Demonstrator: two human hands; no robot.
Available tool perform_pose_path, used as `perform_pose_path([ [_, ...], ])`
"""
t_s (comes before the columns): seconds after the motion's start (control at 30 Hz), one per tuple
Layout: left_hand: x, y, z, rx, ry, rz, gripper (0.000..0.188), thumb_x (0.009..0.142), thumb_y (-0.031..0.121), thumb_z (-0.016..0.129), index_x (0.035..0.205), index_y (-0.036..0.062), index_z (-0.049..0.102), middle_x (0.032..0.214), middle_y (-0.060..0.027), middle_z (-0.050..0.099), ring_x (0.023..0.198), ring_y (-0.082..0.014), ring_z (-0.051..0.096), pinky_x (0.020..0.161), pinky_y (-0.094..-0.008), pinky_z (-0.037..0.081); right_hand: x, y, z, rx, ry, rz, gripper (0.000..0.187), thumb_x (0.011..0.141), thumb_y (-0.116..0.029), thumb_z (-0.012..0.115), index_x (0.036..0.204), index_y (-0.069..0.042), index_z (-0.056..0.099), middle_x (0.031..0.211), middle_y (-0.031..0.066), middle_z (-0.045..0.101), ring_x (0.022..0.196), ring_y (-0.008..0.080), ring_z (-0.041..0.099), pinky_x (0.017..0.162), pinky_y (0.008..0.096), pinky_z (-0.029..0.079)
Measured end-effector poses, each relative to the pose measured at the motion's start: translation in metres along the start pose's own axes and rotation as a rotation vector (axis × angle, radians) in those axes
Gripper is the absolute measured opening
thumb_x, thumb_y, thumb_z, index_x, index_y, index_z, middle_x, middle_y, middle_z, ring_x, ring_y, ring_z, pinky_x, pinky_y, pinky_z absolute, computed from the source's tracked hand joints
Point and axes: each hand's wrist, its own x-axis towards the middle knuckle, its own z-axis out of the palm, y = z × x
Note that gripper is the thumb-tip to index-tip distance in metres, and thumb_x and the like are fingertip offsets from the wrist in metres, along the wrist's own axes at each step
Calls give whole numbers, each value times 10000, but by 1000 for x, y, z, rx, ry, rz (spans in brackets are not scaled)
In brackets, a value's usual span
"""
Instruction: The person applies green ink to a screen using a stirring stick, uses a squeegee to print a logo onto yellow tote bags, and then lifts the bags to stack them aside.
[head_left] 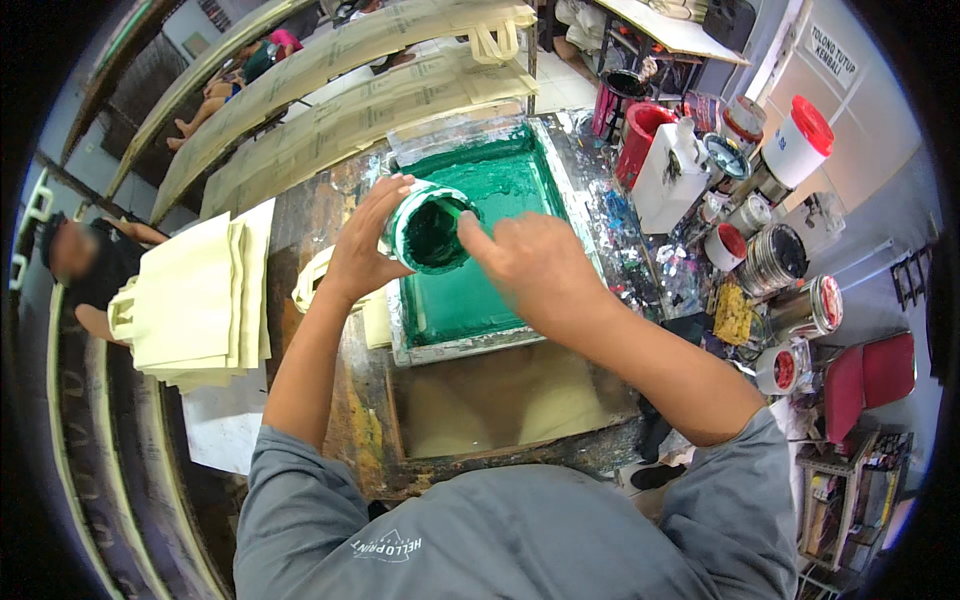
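Observation:
My left hand (362, 242) is wrapped round the side of a white tub (401, 225), tipped so its mouth faces me. Dark green ink (432, 237) coats its inside and rim. My right hand (532, 268) is closed on a thin green-smeared stick (449, 208) that reaches into the tub; most of its length is hidden by the fist and the tub wall, so its exact kind does not show. Beneath both hands lies a screen-printing frame (480, 348) with a whitish rim, its mesh covered in green ink (455, 305).
Pale yellow fabric bags (190, 300) are stacked at the left, near another person (105, 265). Ink cans (772, 250), a white jerrycan (672, 180) and a red container (645, 135) crowd the right. Long racks (350, 140) of bags stand behind. A red chair (868, 385) is at far right.

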Motion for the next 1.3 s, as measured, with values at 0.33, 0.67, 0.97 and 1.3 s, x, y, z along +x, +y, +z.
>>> perform_pose_path([
  [0.33, -9, -7, -1, 210, 241, 206, 1127, 693, 165, 1010, 1592, 150, 330, 1557, -237, 523, 1409, -391, 563, 1169, -479, 474, -2, -16, -33, 256, 15, 111, 369, 863, -62, 641, 1231, -34, 668, 792, 96, 604, 724, 307, 637, 650, 423, 527],
  [0.67, 10, 1, 5, 110, 370, 157, 1141, 644, 163, 1035, 1549, 156, 341, 1527, -202, 559, 1356, -402, 590, 1126, -502, 488, 11, -28, -46, 180, 112, 104, 119, 832, -61, 671, 949, -48, 656, 868, 146, 654, 825, 315, 685, 702, 422, 553],
  [0.97, 16, 4, -2, 113, 428, 184, 1178, 625, 230, 1052, 1555, 140, 335, 1549, -210, 543, 1368, -403, 586, 1148, -501, 475, 16, -36, -58, 167, 163, 90, 40, 841, -60, 667, 857, -68, 630, 848, 142, 635, 837, 326, 672, 710, 441, 536],
  [1.3, 20, 12, -10, 199, 392, 236, 1129, 645, 180, 1031, 1555, 158, 363, 1545, -212, 541, 1407, -412, 559, 1176, -530, 451, 17, -36, -59, 194, 198, 185, 60, 857, -50, 653, 913, -33, 641, 873, 181, 642, 848, 359, 688, 704, 482, 553],
])
